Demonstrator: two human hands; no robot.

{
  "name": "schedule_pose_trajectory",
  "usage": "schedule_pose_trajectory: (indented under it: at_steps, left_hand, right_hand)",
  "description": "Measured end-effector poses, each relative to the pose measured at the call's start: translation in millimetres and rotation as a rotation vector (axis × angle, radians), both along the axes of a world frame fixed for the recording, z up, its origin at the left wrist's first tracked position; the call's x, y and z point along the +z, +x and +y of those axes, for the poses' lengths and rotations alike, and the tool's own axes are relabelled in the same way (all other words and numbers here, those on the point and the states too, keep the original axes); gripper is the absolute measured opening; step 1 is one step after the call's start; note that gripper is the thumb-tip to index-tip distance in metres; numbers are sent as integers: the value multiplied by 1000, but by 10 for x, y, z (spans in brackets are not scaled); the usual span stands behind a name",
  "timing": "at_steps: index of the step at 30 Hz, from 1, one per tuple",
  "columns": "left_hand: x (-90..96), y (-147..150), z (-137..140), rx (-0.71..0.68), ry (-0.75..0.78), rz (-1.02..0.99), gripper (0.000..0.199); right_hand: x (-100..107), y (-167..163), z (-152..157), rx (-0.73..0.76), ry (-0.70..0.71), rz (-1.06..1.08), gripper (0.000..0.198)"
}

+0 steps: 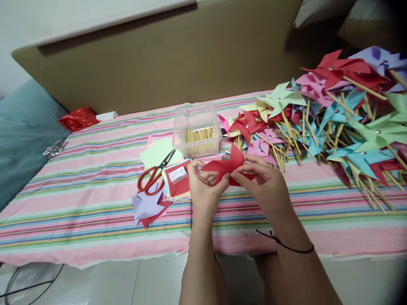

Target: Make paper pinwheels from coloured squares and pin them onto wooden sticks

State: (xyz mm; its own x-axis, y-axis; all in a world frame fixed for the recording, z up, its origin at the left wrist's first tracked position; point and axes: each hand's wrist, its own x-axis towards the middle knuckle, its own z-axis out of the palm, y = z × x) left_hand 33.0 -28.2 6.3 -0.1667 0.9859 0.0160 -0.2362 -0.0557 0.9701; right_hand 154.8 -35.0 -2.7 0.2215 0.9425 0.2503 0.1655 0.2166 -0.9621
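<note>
Between my two hands is a red paper pinwheel (234, 159), its blades partly folded over toward the middle. My left hand (206, 182) pinches its left side with thumb and fingers. On the right side, my right hand (262, 180) grips the paper between thumb and fingertips. Parts of the pinwheel's centre are hidden by my fingers. Left of my hands lie scissors (155, 173) with orange-red handles, a stack of coloured paper squares (178, 182) with a small white card on top, and cut purple paper (149, 205). A clear plastic box (197, 144) of short wooden sticks stands just behind.
Many finished pinwheels (337, 114) on sticks are heaped at the right. A red plastic bag (79, 118) and a white box (106, 115) lie at the back left, near a silvery packet (54, 148). A brown board (165, 55) rises behind the striped cloth (95, 182).
</note>
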Motion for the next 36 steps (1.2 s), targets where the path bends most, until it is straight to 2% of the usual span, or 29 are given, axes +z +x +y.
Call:
schedule_pose_trajectory:
  at_steps: [3, 7, 11, 22, 29, 36]
  left_hand:
    - [-7, 6, -3, -15, 10, -24, 50]
    - [-37, -22, 17, -68, 8, -32, 52]
    - [-48, -48, 23, -101, -3, -29, 52]
    - [-19, -43, 5, -129, -74, -23, 55]
    - [-3, -34, 8, -92, -79, -11, 57]
    - [-21, -23, 13, -124, -74, -25, 56]
  right_hand:
    - [9, -27, -7, 21, -8, 139, 16]
    - [30, -45, -27, 72, -65, 374, 51]
    - [40, -18, -46, 74, -143, 360, 67]
    - [51, 57, -63, 69, -174, 315, 73]
    - [38, 86, -55, 62, -187, 298, 70]
    - [-2, 77, -48, 27, -150, 283, 66]
